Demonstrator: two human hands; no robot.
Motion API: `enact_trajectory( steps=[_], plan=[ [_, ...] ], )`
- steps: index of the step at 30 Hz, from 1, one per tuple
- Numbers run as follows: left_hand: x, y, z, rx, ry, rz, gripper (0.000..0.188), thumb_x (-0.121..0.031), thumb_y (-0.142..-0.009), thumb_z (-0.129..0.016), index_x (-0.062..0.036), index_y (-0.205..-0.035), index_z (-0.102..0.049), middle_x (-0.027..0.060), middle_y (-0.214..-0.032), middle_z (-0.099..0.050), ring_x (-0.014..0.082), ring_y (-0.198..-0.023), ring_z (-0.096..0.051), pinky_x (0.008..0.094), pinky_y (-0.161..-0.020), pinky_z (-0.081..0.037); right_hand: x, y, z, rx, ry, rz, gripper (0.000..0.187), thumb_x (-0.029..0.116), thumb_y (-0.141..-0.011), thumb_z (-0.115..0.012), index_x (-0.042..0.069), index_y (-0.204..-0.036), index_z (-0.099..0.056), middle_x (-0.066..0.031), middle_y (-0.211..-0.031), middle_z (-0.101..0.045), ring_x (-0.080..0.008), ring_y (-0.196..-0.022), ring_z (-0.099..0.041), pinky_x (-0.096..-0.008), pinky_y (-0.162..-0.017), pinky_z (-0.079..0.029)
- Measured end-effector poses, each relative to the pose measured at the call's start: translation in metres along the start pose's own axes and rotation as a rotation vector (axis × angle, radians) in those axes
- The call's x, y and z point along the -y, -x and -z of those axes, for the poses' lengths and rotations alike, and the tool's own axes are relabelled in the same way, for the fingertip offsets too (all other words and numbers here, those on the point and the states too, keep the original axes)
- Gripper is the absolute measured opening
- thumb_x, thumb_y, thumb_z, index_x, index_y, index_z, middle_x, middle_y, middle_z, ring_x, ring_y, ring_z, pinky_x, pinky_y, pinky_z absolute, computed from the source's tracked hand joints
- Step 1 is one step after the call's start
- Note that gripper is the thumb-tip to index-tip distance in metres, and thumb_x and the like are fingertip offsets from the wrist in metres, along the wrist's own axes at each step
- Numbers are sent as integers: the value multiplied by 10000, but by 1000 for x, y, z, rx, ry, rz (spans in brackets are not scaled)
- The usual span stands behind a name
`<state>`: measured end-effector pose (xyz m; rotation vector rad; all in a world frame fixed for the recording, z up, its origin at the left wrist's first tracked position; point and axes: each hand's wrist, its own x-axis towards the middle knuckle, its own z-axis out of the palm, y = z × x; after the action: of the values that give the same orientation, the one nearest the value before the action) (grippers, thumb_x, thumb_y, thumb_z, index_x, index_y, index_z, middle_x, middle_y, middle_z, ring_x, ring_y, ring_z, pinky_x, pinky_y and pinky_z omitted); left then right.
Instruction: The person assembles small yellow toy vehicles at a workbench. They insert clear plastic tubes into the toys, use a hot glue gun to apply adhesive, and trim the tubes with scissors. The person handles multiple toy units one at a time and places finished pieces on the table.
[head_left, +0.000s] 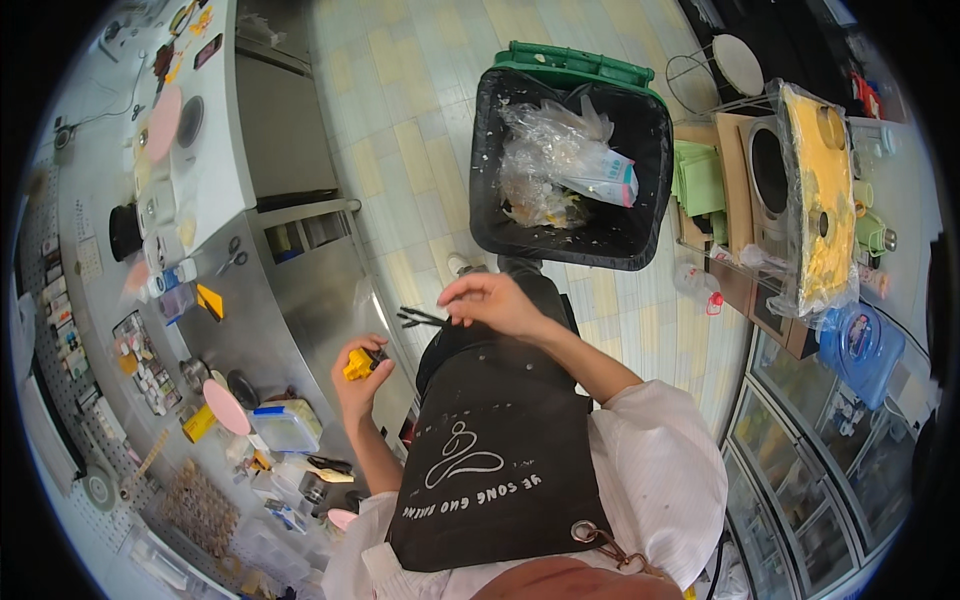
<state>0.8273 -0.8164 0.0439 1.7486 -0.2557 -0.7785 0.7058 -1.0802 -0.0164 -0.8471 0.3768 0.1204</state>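
Note:
My left hand (354, 392) is closed around a small yellow and black object (360, 364), whose exact kind I cannot make out. To its right, my right hand (495, 304) reaches in front of my body with its fingers bent together. Several thin black strips (420, 317) stick out leftward from its fingertips, pinched there. Both hands are above the black apron (500, 400) on my front. Beyond them stands a bin (485, 225) with a black liner and a green lid, holding crumpled clear plastic (540, 150) and a white and pink packet (608, 178).
A steel counter (262, 330) on the left carries scissors (233, 256), a pink disc (226, 407), containers and tools. On the right, a plastic-wrapped yellow board (818, 190) stands near a blue water jug (862, 350), above glass-door cabinets (780, 470). A clear bottle (697, 285) is beside the shelving.

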Motion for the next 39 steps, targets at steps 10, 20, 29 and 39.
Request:
enact_trajectory(
  steps=[10, 20, 29, 39],
  plan=[
    [-7, -31, 25, 138, 85, -251, 330, 1, -726, -824, -24, -980, -615, 122, -1058, -662, 196, -1024, -603, 333, -912, -457, 69, 12, -62, 189, -336, 267, 312, 74, -965, -619, -8, -1264, -586, -100, -1154, -609, -163, -943, -632, -269, -822, -516],
    [-18, -26, 30, 213, 126, -409, 341, 10, -695, -844, -36, -952, -625, 111, -1033, -662, 203, -1002, -618, 333, -893, -465, 103, 37, -137, 444, -525, 268, 213, 106, -923, -697, 90, -1063, -538, -79, -924, -586, -124, -703, -488, -231, -573, -399],
    [-55, -16, 23, 258, 6, -612, 354, -29, -654, -867, -46, -922, -636, 137, -973, -679, 220, -902, -657, 325, -810, -507, 142, 57, -211, 1048, -319, 514, 131, 114, -867, -782, 28, -910, -692, -126, -995, -702, -165, -689, -587, -263, -633, -483],
    [-75, 0, 11, 291, -69, -620, 329, -56, -658, -872, -65, -906, -655, 85, -957, -695, 221, -887, -659, 324, -806, -517, 151, 2, -134, 109, 1038, 933, 240, 98, -844, -721, 80, -1083, -722, -73, -1125, -705, -274, -1025, -643, -397, -872, -487]
  ],
)
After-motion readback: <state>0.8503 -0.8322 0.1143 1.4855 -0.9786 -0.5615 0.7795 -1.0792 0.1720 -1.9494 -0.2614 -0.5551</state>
